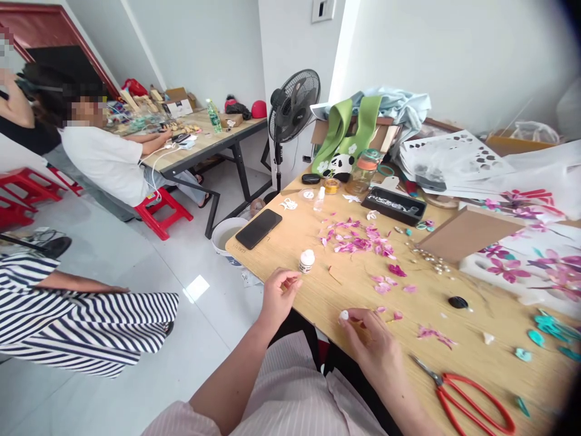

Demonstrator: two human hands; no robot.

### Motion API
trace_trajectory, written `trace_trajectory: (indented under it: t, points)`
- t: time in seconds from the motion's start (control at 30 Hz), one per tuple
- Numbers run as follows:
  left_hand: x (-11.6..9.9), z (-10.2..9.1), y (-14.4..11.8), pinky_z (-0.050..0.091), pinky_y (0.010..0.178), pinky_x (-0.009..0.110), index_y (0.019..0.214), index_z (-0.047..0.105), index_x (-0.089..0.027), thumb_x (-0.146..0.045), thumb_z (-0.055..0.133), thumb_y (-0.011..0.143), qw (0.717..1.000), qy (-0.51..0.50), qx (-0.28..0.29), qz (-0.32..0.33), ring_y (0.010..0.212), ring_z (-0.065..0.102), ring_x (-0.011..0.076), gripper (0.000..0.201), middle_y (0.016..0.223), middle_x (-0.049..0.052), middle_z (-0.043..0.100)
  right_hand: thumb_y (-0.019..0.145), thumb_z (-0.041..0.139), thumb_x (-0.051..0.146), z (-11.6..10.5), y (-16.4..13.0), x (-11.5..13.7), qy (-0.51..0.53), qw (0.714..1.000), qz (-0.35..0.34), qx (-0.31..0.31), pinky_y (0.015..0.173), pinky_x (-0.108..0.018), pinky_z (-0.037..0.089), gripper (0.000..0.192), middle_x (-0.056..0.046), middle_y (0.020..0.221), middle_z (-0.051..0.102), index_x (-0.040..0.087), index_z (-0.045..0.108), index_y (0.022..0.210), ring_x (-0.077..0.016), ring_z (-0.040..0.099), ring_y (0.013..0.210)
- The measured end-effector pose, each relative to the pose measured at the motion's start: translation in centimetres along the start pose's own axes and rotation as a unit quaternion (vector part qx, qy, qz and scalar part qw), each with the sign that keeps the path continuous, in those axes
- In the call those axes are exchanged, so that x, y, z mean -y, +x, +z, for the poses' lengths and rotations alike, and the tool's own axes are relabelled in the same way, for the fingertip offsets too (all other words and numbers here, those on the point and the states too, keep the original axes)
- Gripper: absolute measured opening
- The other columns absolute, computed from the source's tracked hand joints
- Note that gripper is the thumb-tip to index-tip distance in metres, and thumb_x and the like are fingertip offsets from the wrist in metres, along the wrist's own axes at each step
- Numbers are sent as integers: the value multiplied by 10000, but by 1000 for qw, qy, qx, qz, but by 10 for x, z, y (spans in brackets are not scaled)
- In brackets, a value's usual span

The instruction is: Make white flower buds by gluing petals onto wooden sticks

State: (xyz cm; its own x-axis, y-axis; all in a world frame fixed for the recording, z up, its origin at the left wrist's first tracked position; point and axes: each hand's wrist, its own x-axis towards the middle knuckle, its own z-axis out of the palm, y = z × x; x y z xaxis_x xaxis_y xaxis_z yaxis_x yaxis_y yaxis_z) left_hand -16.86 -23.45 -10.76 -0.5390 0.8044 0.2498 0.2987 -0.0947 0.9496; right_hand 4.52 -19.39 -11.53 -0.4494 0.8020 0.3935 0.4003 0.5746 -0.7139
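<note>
My left hand [280, 295] hovers at the near edge of the wooden table [345, 284], fingers pinched together on something too small to make out. A small white glue bottle [307, 260] stands just beyond it. My right hand [371, 342] rests on the table and pinches a small white cap [344, 315] between thumb and fingertips. Pink petals [358, 239] lie scattered across the table beyond both hands, with a few loose ones [397, 315] beside my right hand.
Red-handled scissors [467, 399] lie at the right near edge. A black phone [258, 228], black tray [394, 204], jar [363, 171], cardboard [467, 233], floral sheets [531, 260] and a fan [293, 109] surround the work area. A striped-clothed person [82, 315] sits left; others sit at a far table [200, 145].
</note>
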Motion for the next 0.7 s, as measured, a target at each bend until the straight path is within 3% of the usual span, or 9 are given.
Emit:
trace_trajectory:
  t: [0.13, 0.3, 0.47, 0.7]
  points:
    - [5, 0, 3, 491, 707, 273, 931, 722, -172, -190, 705, 754, 1000, -8, 7, -12, 781, 614, 160, 179, 897, 63, 670, 920, 571, 297, 2, 1, -3, -9, 1000, -16, -8, 716, -317, 451, 66, -24, 853, 621, 232, 574, 909, -186, 570, 812]
    - [2, 2, 4, 484, 714, 273, 912, 726, -173, -268, 679, 803, 1000, -9, 18, -18, 803, 622, 169, 152, 883, 68, 674, 922, 570, 297, 2, 0, -3, -9, 1000, -16, -1, 703, -319, 446, 67, -20, 837, 616, 232, 570, 907, -188, 566, 795]
    - [-1, 1, 5, 441, 671, 259, 660, 628, -168, -355, 598, 878, 1000, 8, 17, -11, 704, 574, 146, 290, 709, 31, 615, 920, 568, 291, -1, 1, 2, -9, 1000, -14, -12, 723, -307, 445, 60, -16, 848, 618, 233, 573, 911, -180, 572, 813]
    - [-2, -4, 6, 407, 623, 264, 480, 459, -191, -383, 498, 937, 1000, 29, -1, -6, 587, 517, 130, 497, 522, -4, 502, 915, 570, 325, -6, -2, 7, 14, 999, 39, -9, 747, -292, 461, 96, -17, 883, 642, 232, 583, 935, -172, 601, 832]
